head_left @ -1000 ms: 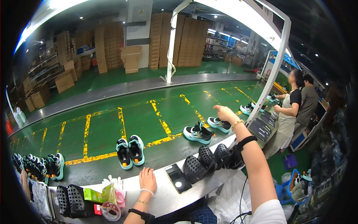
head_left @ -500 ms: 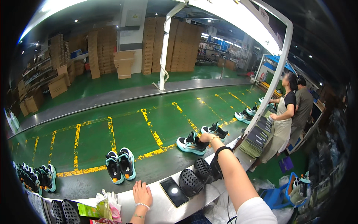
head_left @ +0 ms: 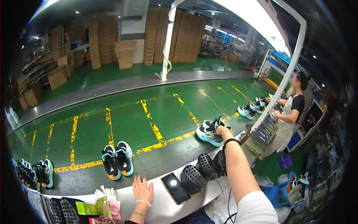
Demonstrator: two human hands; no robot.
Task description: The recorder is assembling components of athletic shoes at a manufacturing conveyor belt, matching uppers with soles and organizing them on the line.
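While the right hand grips the heel of a teal-soled sneaker on the green conveyor belt, the left hand lies flat and released on the tabletop, beside a phone

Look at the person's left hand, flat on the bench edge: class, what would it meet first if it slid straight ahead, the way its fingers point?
Probably the pair of black-and-teal shoes on the green belt, just ahead of the left hand; depth is uncertain.
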